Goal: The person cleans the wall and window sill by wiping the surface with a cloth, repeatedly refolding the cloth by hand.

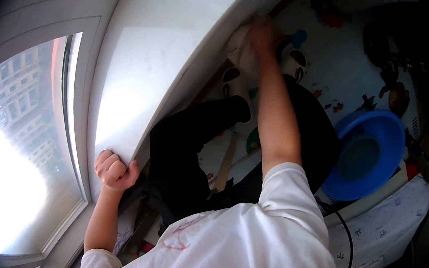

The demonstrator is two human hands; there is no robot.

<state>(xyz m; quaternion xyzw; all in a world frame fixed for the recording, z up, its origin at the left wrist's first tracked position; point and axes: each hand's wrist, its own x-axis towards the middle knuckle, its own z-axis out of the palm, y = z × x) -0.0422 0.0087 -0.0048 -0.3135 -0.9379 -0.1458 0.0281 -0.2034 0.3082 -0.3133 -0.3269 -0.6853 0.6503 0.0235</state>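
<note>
My left hand [115, 170] rests as a closed fist on the edge of the white windowsill [145, 61], beside the window; whether its fingers hold anything does not show. My right arm reaches down to the wall below the sill. There my right hand [263, 33] is closed on a pale cloth [242, 49], near the wall's foot. The cloth hangs bunched just left of that hand. My two shoes [294, 63] stand on the patterned floor close to it.
To the right a blue basin [394, 151] holds dark greenish water. A patterned white cloth [382, 229] and a black cable [352, 247] lie below it. The window [24, 110] is at the left. Dark objects stand at the right edge.
</note>
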